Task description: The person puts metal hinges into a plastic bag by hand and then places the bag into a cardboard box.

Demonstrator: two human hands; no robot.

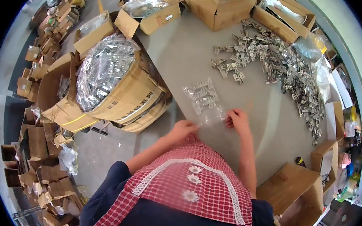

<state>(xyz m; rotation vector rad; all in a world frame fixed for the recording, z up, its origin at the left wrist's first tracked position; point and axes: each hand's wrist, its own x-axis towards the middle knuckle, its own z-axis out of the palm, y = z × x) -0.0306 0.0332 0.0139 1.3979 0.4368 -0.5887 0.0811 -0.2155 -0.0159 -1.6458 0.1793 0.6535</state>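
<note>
The large carton (131, 98), filled with bagged metal parts, stands beyond the left edge of the table (269, 120). The left hand (181, 130), at the table's near edge, is narrowly closed; its fingertips hold the near left corner of the clear plastic bag (210, 115). Exact finger placement is hard to make out. The bag lies close to the table's left edge, toward the near edge, with metal fittings (205, 96) in its far part. Their count is obscured by glare and film. The right hand (238, 119) pinches the bag's right side between thumb and fingertips; its remaining fingers are curled and partly hidden. A pile of loose fittings (280, 63) extends along the right edge. The open carton (292, 187), lower right, has a shadowed interior.
</note>
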